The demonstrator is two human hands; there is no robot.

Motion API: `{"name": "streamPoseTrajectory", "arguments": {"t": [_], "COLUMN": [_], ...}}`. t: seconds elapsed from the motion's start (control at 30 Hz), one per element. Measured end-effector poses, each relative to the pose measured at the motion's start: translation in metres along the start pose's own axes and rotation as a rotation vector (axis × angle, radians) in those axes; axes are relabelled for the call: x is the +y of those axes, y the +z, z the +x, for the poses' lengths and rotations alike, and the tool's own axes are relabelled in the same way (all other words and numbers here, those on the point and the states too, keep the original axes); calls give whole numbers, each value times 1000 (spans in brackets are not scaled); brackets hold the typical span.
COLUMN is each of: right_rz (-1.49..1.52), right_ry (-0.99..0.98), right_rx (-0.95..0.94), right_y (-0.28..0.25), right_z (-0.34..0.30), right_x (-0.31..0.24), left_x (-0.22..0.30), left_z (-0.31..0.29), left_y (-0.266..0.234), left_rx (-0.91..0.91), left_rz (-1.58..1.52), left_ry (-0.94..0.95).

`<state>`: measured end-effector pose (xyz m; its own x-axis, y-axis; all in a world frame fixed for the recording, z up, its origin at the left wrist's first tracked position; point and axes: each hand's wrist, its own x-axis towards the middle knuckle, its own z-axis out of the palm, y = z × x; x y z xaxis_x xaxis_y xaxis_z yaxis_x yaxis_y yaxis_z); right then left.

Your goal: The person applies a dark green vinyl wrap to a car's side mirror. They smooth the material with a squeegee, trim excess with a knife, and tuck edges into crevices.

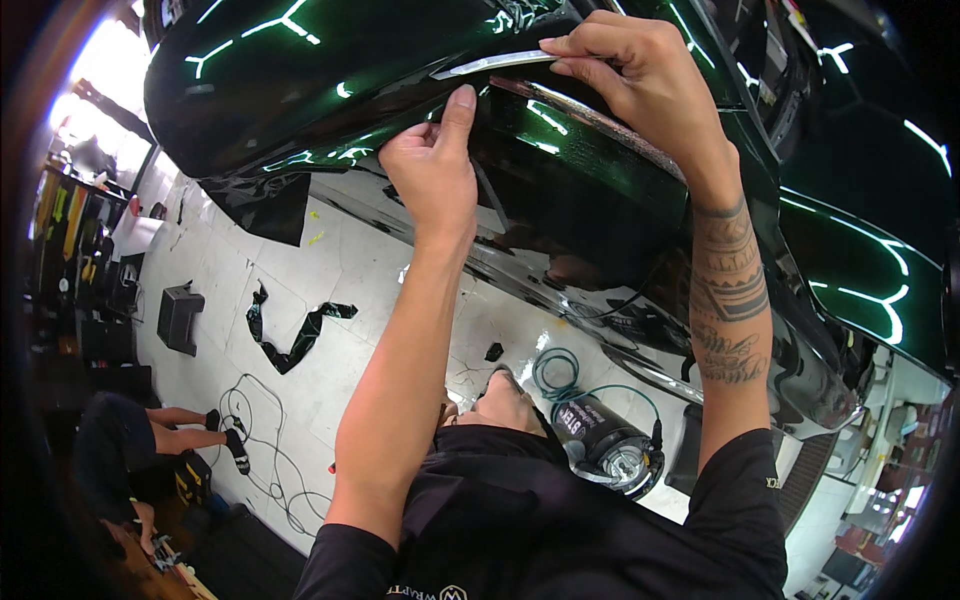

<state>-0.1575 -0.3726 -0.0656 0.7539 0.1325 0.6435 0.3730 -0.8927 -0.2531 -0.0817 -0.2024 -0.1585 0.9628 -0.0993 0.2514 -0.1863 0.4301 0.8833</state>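
Glossy dark green film [330,100] drapes over the car body ahead of me, its wrinkled lower edge running to my left hand. My left hand [435,175] is closed at that edge, thumb pointing up and fingers curled; the fingertips are partly hidden. Between thumb and fingers, my right hand [640,85] pinches a thin, pointed silvery-white strip [495,65]. The strip points left, just above my left thumb. Below my right hand, the dark green car panel [590,190] carries a wet-looking band along its upper edge.
Below the car, a black cut piece of film [295,335] and a small black stool [180,318] are on the pale floor. A black canister with a teal hose [610,440] stands near my feet. At lower left, another person [120,450] is beside loose cables [265,450].
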Motion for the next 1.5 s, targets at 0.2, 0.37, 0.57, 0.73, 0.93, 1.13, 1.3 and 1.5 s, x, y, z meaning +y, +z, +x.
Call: {"name": "streamPoseTrajectory", "arguments": {"t": [0.2, 0.37, 0.57, 0.73, 0.93, 1.13, 1.3, 1.5], "right_rz": [-86, -48, -145, -94, -145, -127, -166, -127], "right_ry": [1, 1, 48, 209, 179, 246, 173, 183], "right_rx": [66, 81, 59, 25, 32, 25, 60, 104], "right_y": [-13, -16, -28, -37, -37, -41, -41, -35], "right_z": [2, -2, -1, 0, -4, -3, -6, -12], "right_x": [-9, -1, -6, -13, -3, -10, -8, 6], "left_x": [-2, -3, 0, -4, -3, 17, 15, 13], "left_z": [0, 1, -1, 1, 0, -5, -4, -6], "left_y": [-5, -6, -2, -6, -1, 12, 19, 16], "left_rx": [-26, -34, -33, -45, -48, -67, -14, -70], "left_rz": [12, 32, 2, 14, -53, -168, -143, -220], "left_ry": [-17, -26, -35, -16, -24, -247, -297, -301]}}
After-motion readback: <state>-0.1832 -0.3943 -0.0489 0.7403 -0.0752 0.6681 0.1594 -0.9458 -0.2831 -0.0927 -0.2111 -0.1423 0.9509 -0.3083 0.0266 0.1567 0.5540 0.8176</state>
